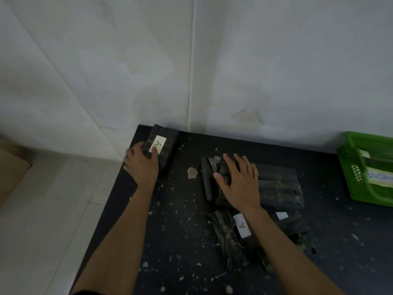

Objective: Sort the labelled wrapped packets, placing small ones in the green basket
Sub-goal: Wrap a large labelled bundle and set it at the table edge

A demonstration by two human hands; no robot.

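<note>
At the table's far-left corner, against the wall, a black wrapped packet (161,145) with a white "A" label lies flat; the left hand (142,165) grips its near end, fingers curled round the edge and thumb lying on the label. Near the middle of the black table (176,241), the right hand (238,179) rests with fingers straight and spread on a heap of dark wrapped packets (278,186), among them a slim roll (206,177) at the left edge. Nearer the person lies another crumpled packet (231,237) with an "A" label, and just to its right a further one (295,226) with a small white label whose mark cannot be read. That makes two readable "A" labels; how many packets the heap holds cannot be told. Far right, the green basket (350,175) stands by the wall, holding something dark with pale labels, partly cut off by the frame edge. Pale specks litter the tabletop.
</note>
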